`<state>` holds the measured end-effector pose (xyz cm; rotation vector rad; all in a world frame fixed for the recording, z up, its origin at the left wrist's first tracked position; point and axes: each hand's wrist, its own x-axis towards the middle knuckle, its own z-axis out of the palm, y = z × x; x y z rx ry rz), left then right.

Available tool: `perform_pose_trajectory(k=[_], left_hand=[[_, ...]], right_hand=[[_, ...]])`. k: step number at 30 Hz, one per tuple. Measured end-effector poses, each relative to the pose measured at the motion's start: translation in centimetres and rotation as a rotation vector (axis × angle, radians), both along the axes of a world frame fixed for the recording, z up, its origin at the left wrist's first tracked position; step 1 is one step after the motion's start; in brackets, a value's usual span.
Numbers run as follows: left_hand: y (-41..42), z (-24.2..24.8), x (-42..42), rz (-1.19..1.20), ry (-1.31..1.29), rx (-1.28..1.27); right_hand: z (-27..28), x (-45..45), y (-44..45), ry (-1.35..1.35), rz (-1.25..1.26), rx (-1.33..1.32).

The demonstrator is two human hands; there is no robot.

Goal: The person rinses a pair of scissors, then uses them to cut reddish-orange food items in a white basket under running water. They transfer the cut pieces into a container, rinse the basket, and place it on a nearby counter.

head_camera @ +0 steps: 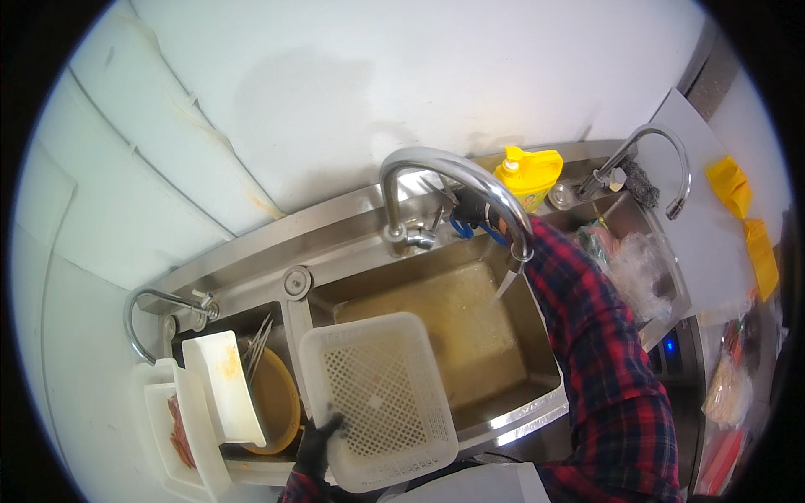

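My left hand, in a black glove, grips the left rim of a white perforated plastic basket. The basket is tilted over the front left of the middle steel sink and has no large item in it. Cloudy brownish water lies in that sink, and a stream runs into it from the arched faucet. Behind the faucet my right hand, also black-gloved, is at the back ledge beside blue handles and metal blades, apparently scissors. The spout partly hides its fingers, so its grip is unclear.
A yellow pump bottle stands right of my right hand. The left sink holds a round brown pan, a white tray and metal skewers; a white bin with reddish meat stands beside. Plastic bags fill the right sink.
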<state>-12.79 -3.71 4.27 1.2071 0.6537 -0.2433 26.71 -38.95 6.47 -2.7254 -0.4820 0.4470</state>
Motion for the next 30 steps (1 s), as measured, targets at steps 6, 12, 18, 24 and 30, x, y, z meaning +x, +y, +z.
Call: perform_pose_trajectory(k=[6, 12, 18, 24, 30], left_hand=[[-0.8, 1.4, 0.3, 0.061, 0.041, -0.052], [-0.5, 0.8, 0.4, 0.061, 0.018, -0.033], [-0.5, 0.1, 0.8, 0.048, 0.022, -0.018], [-1.4, -0.4, 2.5, -0.043, 0.030, -0.003], [-4.8, -1.6, 8.7, -0.281, 0.068, 0.008]], right_hand=[[-0.6, 0.6, -0.8, -0.018, 0.032, 0.001], [-0.5, 0.6, -1.3, -0.037, 0.031, 0.006], [-0.6, 0.3, -2.0, -0.059, 0.029, 0.030], [-0.1, -1.1, -3.7, -0.112, -0.003, 0.099], [-0.1, -5.4, -7.9, -0.155, -0.239, 0.457]])
